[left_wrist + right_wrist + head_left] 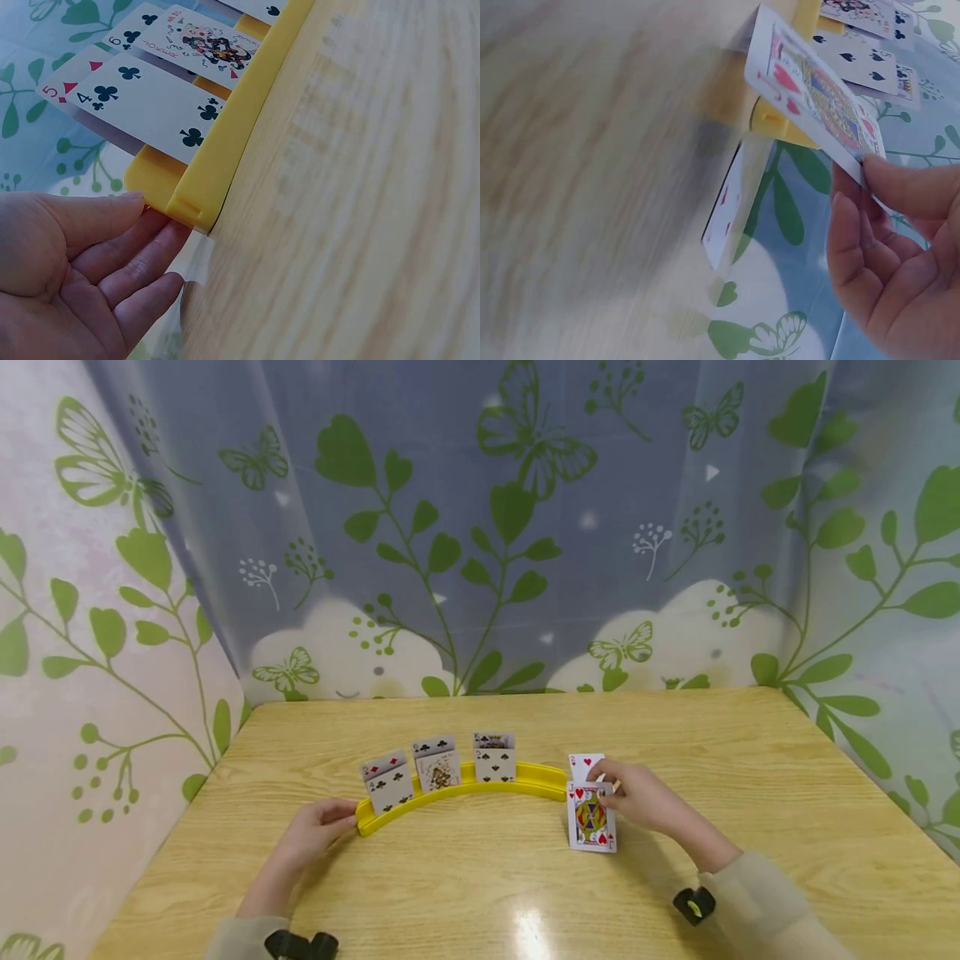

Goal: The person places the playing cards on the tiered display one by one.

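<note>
A curved yellow card holder point(450, 793) stands on the table with three pairs of cards in its slot. My left hand point(311, 832) pinches the holder's left end, thumb against its side and fingertips below, seen in the left wrist view. Nearest that hand are a four of clubs point(139, 105) and a five of diamonds point(54, 91). Beside the holder's right end, my right hand point(643, 795) holds a jack of hearts point(588, 831) between thumb and fingers, tilted above the table. Behind it lies another hearts card point(581, 764), partly covered in the head view.
Farther along the slot are a joker point(438, 772) with a six of clubs point(124, 30) behind it, and a spades card point(495, 767) before a king point(493, 740). The wooden table point(450, 893) meets a leaf-patterned curtain point(465, 527) at the back.
</note>
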A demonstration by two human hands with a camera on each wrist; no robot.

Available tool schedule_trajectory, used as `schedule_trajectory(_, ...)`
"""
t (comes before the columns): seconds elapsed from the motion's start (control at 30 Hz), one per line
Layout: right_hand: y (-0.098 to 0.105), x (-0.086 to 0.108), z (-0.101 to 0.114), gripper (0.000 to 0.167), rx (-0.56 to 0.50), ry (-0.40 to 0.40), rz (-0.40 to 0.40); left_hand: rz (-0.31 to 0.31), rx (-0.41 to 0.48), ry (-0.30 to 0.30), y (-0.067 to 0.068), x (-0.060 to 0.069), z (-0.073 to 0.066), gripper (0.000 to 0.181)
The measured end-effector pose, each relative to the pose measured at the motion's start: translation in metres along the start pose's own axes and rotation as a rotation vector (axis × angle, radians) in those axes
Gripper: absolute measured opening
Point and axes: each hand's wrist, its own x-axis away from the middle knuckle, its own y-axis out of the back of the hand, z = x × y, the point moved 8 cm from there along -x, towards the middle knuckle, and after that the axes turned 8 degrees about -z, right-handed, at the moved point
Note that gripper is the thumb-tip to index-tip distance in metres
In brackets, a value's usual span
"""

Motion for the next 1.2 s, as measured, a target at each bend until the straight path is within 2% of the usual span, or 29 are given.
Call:
schedule_trajectory(0.27,0.006,-0.009,0.01,0.025,-0.05,0.026,-0.095,-0.005,-0.019,-0.001,0.001,0.0,-0.001,0.022)
schedule_trajectory(0.53,0.011,-0.016,0.013,0.03,-0.145,-0.026,-0.211,-0.006,-0.027,0.009,0.001,0.0,0.0,0.021)
schedule_trajectory(0.87,0.02,-0.024,0.015,0.02,-0.204,-0.041,-0.387,-0.008,-0.031,0.008,0.001,-0.001,0.002,0.021)
schedule_trajectory(1.2,0.027,-0.031,0.022,0.011,-0.274,-0.036,-0.491,-0.005,-0.02,0.008,0.001,0.0,0.001,0.021)
